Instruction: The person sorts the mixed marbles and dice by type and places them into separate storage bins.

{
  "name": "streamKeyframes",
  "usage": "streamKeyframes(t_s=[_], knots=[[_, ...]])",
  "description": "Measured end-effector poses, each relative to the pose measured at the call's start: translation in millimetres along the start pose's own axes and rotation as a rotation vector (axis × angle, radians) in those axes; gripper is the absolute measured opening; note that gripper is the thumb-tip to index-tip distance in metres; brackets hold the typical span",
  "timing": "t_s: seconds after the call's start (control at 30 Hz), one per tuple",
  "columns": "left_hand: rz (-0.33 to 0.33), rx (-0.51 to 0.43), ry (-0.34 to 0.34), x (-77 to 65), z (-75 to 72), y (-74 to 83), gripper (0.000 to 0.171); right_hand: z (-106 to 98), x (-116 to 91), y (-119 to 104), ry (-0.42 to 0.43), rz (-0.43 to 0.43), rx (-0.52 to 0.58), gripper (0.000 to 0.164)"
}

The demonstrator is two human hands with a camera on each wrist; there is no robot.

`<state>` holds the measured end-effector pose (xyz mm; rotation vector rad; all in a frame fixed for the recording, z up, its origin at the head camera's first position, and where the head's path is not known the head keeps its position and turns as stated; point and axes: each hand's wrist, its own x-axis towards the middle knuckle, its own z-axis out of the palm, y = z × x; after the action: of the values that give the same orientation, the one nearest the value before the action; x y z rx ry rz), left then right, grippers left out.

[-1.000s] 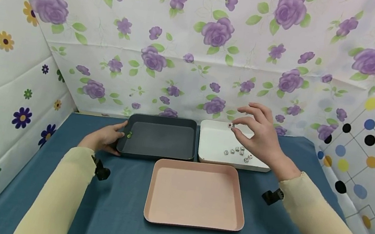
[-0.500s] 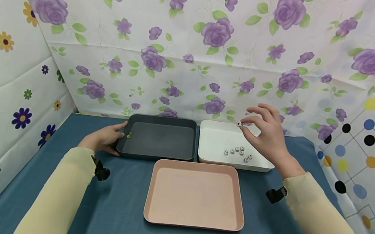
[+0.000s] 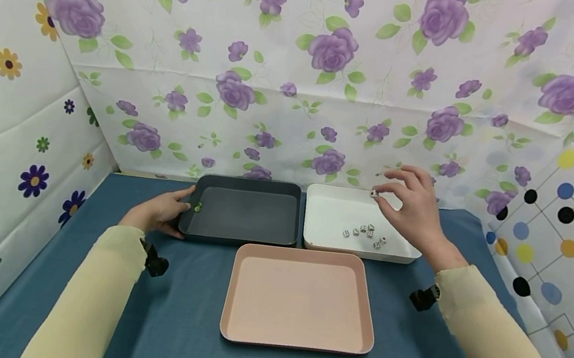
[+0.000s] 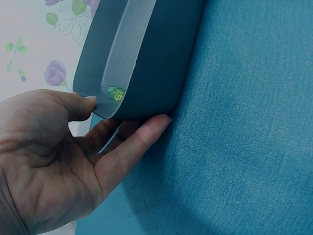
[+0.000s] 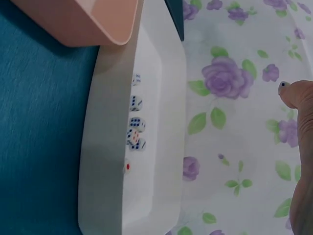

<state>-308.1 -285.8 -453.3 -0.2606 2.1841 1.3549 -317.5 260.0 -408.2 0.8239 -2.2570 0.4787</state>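
My left hand [image 3: 160, 209] holds the left end of a dark grey tray [image 3: 249, 210]. In the left wrist view the thumb lies at the rim and the other fingers lie against the outer wall. Small green-yellow shiny pieces [image 4: 116, 93] sit in that tray's corner, their kind unclear. Above the white tray [image 3: 327, 210], my right hand [image 3: 412, 213] pinches a white die [image 3: 374, 193] between thumb and index finger. Only a corner of this die [image 5: 282, 87] shows in the right wrist view. Several white dice [image 3: 363, 229] lie in the white tray.
A pink tray [image 3: 302, 299] stands in front of the other two, close to their near edges. Blue cloth [image 3: 177, 317] covers the table. Flowered curtain [image 3: 290, 80] rises behind the trays, with patterned sheets at both sides.
My right hand has moved to the right over the white tray, still pinching the die, and lowered slightly at the end. The left hand and the trays stay where they were.
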Motion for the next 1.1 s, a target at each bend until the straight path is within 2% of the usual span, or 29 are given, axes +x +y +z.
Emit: streamKeyframes(t_s=[0.33, 0.6, 0.87, 1.1], knots=[[0.005, -0.002, 0.000, -0.6, 0.9, 0.0, 0.065, 8, -9, 10, -0.073, 0.057, -0.048, 0.013], [0.001, -0.011, 0.005, 1.1, 0.9, -0.7, 0.066, 20, -20, 15, -0.231, 0.118, -0.090, 0.010], [-0.002, -0.010, 0.013, 1.3, 1.3, 0.1, 0.066, 30, -30, 16, -0.333, 0.093, -0.117, 0.010], [-0.005, -0.007, 0.021, 1.8, 1.6, -0.1, 0.066, 34, -31, 14, -0.449, 0.104, -0.138, 0.008]])
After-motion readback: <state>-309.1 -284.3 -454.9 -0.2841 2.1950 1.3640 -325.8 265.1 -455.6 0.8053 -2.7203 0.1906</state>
